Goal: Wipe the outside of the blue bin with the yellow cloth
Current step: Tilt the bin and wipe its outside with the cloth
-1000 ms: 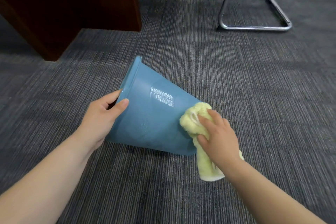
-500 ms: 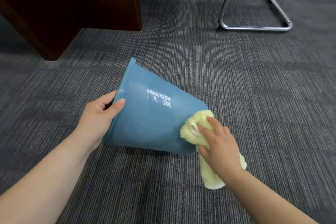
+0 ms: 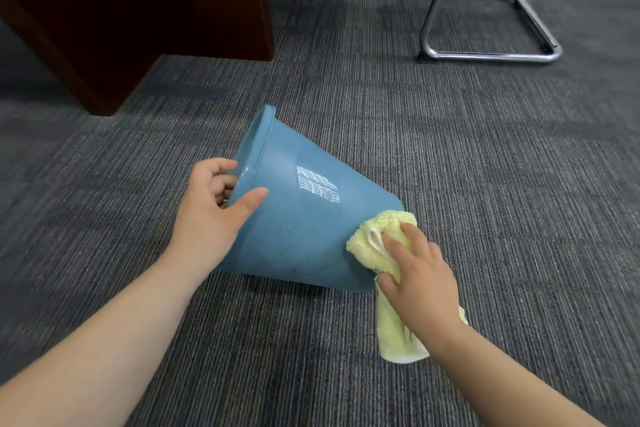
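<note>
Nearest of all, two bare forearms are reaching in from the bottom edge over the grey striped carpet (image 3: 485, 204). The loose tail of the yellow cloth (image 3: 372, 244) is trailing out from under the right wrist towards the near side. Its bunched front part is pressing against the bin. The right hand (image 3: 420, 284) is covering that bunch, its grip clenched on the cloth with fingers curled over the top and the thumb lying along the left side.

The blue bin (image 3: 304, 236) is lying on its side on the carpet in the middle of the scene, with its closed base pointing near right and its open mouth pointing far left. The cloth is touching the bin's outer wall at the base end, on the right. A white printed label (image 3: 318, 184) is showing on the upper side of the wall.

At the mouth end the left hand (image 3: 211, 215) is grasping the rim. Its grip is closing with the thumb lying on the outside wall and the fingers hooking over the rim into the opening.

Farther off on the left, dark wooden furniture (image 3: 138, 10) is standing on the carpet. At far right a chrome chair base (image 3: 485, 55) is resting well apart from the bin.
</note>
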Action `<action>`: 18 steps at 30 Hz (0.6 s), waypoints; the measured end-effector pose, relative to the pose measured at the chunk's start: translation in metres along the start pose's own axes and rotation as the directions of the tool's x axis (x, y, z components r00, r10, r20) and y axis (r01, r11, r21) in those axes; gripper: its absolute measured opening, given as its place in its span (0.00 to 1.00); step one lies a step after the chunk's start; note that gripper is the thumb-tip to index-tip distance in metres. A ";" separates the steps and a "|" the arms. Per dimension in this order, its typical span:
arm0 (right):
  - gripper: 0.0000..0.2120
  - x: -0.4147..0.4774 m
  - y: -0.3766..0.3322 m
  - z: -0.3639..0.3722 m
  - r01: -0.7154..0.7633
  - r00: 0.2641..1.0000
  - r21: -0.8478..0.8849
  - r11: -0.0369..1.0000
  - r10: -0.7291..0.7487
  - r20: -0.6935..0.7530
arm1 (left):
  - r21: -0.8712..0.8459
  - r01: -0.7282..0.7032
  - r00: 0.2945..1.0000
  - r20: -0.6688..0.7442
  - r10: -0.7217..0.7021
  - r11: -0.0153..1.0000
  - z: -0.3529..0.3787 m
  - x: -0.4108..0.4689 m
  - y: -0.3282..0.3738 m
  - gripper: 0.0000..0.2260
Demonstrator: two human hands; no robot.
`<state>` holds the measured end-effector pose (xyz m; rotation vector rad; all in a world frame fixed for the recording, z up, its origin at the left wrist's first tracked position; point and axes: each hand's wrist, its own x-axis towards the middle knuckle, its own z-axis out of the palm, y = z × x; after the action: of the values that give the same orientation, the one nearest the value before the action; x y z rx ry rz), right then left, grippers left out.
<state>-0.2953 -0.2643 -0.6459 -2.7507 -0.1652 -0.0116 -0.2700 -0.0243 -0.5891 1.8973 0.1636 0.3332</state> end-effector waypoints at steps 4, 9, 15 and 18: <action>0.23 0.008 0.003 -0.001 -0.089 0.996 0.020 0.996 0.089 0.013 | 0.075 -0.028 0.993 0.113 0.020 0.997 -0.008 -0.006 0.000 0.20; 0.23 0.013 0.007 0.001 -0.149 0.989 0.042 0.988 0.148 0.014 | 0.263 -0.028 0.976 0.215 -0.030 0.964 -0.023 -0.030 -0.017 0.14; 0.23 0.017 0.003 -0.008 -0.180 0.982 0.199 0.963 0.186 -0.014 | 0.277 -0.064 0.985 0.173 0.016 0.959 -0.017 -0.029 -0.008 0.10; 0.22 0.017 0.005 -0.012 -0.223 0.972 0.305 0.926 0.234 0.002 | 0.253 -0.106 0.984 0.164 0.066 0.962 -0.016 -0.024 0.003 0.10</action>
<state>-0.2781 -0.2713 -0.6365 -2.4430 0.1535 0.0275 -0.2979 -0.0170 -0.5851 2.1870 0.0208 0.2302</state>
